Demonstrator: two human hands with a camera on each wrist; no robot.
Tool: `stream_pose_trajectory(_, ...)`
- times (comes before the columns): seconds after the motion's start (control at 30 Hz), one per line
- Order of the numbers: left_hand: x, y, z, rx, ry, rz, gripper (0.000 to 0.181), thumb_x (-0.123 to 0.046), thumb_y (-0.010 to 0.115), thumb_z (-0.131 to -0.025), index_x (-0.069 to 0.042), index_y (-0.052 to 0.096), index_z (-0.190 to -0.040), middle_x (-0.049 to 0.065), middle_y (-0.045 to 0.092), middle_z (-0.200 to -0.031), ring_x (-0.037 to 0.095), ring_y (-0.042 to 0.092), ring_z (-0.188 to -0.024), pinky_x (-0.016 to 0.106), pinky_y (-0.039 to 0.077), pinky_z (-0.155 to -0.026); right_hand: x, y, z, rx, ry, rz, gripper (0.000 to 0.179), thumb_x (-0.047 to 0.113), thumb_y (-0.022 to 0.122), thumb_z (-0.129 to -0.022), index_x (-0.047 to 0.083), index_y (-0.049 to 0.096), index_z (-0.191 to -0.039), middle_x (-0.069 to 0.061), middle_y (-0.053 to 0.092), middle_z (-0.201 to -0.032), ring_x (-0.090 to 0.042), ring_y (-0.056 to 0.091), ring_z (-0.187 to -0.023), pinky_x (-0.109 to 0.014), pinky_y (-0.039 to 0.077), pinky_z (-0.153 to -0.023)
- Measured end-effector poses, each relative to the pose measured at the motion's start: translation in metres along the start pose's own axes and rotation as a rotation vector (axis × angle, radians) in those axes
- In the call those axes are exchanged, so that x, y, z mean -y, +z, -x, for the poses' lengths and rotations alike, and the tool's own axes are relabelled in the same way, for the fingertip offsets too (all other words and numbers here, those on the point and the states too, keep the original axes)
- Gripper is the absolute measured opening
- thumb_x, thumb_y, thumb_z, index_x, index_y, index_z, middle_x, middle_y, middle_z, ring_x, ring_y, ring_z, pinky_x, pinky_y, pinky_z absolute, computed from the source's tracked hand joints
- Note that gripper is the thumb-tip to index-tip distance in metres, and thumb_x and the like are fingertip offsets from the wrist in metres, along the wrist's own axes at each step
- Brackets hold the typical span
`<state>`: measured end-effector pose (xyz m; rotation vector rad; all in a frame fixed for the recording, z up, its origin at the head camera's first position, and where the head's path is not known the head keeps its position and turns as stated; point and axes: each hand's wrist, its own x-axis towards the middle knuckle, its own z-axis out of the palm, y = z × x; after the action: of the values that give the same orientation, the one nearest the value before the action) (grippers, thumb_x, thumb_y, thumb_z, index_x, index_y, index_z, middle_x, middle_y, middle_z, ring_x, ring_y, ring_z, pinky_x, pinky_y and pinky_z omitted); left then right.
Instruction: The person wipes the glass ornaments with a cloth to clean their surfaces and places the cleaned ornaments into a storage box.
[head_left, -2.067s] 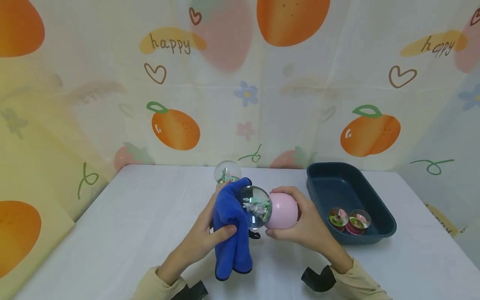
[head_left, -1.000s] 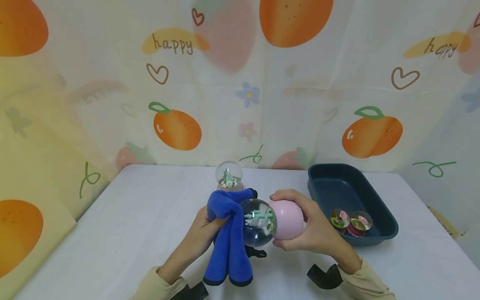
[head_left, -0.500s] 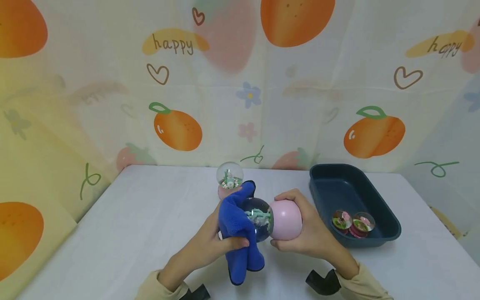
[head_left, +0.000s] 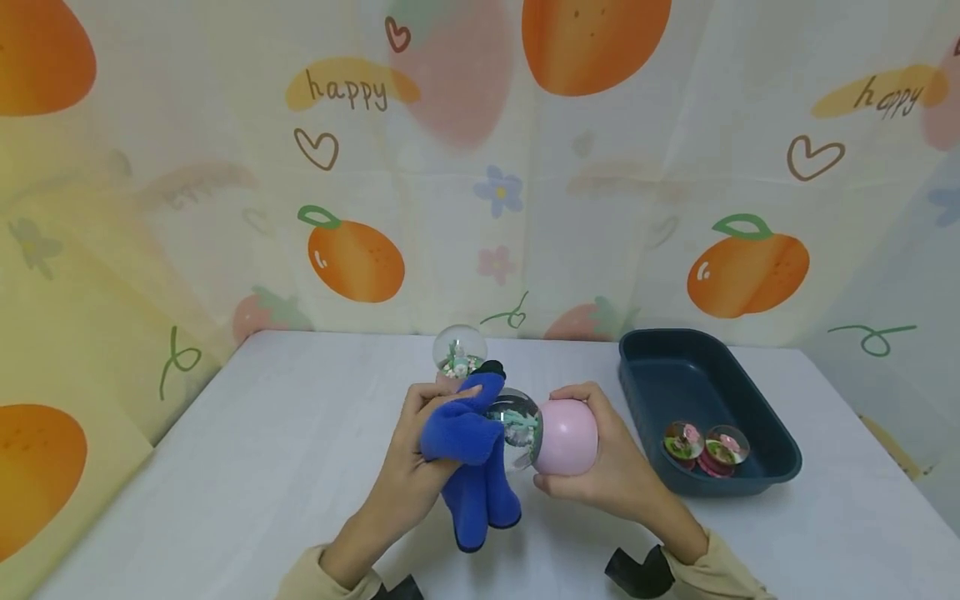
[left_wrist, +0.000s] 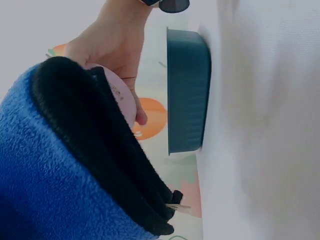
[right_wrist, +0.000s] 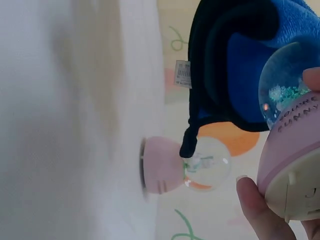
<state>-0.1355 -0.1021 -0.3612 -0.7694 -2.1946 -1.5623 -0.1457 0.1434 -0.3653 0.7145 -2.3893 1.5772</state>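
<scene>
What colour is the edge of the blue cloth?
The edge is black, clearest in left wrist view.

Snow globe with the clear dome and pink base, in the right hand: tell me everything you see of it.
The clear-domed, pink-based snow globe is held sideways above the white table, its dome toward the left hand. Green and white shapes show inside. The glossy, plastic-looking base has lettering including "FUNNY" and a cream underside. The right hand grips the base; a blue plush black-edged cloth overlaps the dome, apparently touching it.

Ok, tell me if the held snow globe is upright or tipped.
Tipped sideways: in the head view, its pink base sits in the right hand and its glass ball points toward the blue cloth.
</scene>
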Motion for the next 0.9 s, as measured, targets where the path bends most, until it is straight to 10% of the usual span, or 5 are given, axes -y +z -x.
stream_pose_trajectory(0.27, -0.0005, -0.0008, -0.0001, 0.125, 0.021, 0.145, 0.077, -0.008, 0.071, -0.087, -0.015, 0.031, -0.152, 0.013, 0.04, -0.148, 0.027, 0.05, -0.126, 0.049, 0.052, -0.094, 0.0016, -0.0058, -0.001, -0.059, 0.072, 0.004, 0.079, 0.01, 0.088, -0.063, 0.007, 0.045, -0.128, -0.016, 0.054, -0.126, -0.033, 0.06, -0.099, -0.034, 0.058, -0.071)
stream_pose_trajectory(0.53, 0.0021, -0.0013, 0.0006, 0.236, -0.03, 0.168, 0.09, -0.009, 0.071, -0.085, -0.024, 0.021, -0.158, 0.007, 0.027, -0.161, 0.041, 0.037, -0.14, 0.072, 0.035, -0.102, 0.0061, -0.0058, 0.0003, -0.015, 0.069, -0.029, 0.079, 0.01, 0.088, -0.061, 0.011, 0.045, -0.128, -0.015, 0.054, -0.123, -0.033, 0.059, -0.097, -0.031, 0.057, -0.068)
stream_pose_trajectory(0.73, 0.0022, 0.0013, 0.0011, 0.216, -0.055, 0.134, 0.086, -0.01, 0.067, -0.088, -0.028, 0.02, -0.157, 0.005, 0.037, -0.156, 0.034, 0.044, -0.137, 0.07, 0.035, -0.104, 0.0094, -0.0035, 0.0012, 0.028, 0.018, -0.016, 0.081, 0.009, 0.09, -0.06, 0.013, 0.044, -0.126, -0.01, 0.056, -0.12, -0.03, 0.06, -0.096, -0.028, 0.057, -0.068)
stream_pose_trajectory(0.9, 0.0039, 0.0002, 0.0024, 0.131, 0.002, 0.088, 0.061, -0.006, 0.059, -0.093, -0.014, 0.037, -0.149, 0.009, 0.047, -0.149, 0.02, 0.048, -0.135, 0.044, 0.043, -0.108, 0.0077, -0.0069, 0.0, 0.057, -0.058, 0.019, 0.079, 0.011, 0.091, -0.06, 0.014, 0.046, -0.125, -0.005, 0.056, -0.119, -0.025, 0.059, -0.099, -0.028, 0.057, -0.07)
